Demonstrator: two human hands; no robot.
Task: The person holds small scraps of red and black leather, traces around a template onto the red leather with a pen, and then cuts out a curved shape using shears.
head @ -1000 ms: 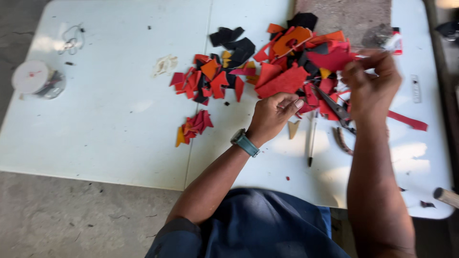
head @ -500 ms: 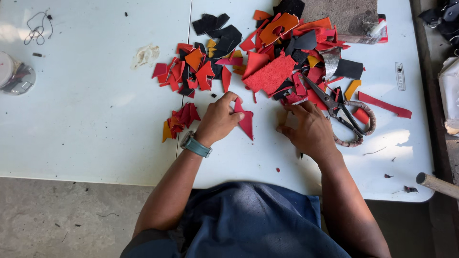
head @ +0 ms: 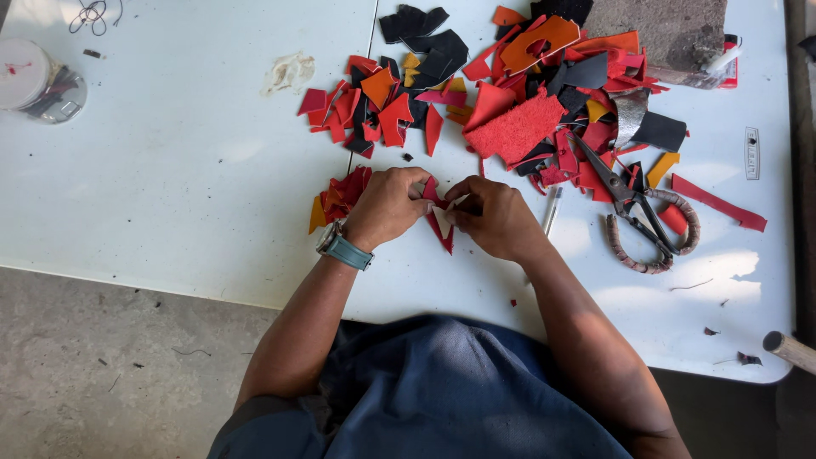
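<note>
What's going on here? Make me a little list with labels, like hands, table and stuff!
left hand: left hand pinches a red scrap, a watch on its wrist
right hand: right hand pinches the same scrap from the other side
scrap: pointed, red with a pale patch, held just above the white table
pile: red, orange and black scraps spread beyond the hands
small stack: red and orange pieces beside the left hand
scissors: scissors with wrapped handles, lying right of the hands
far corner: round clear container

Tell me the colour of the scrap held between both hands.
Red scrap, with a pale piece against it, pinched by left hand and right hand; head view.
</note>
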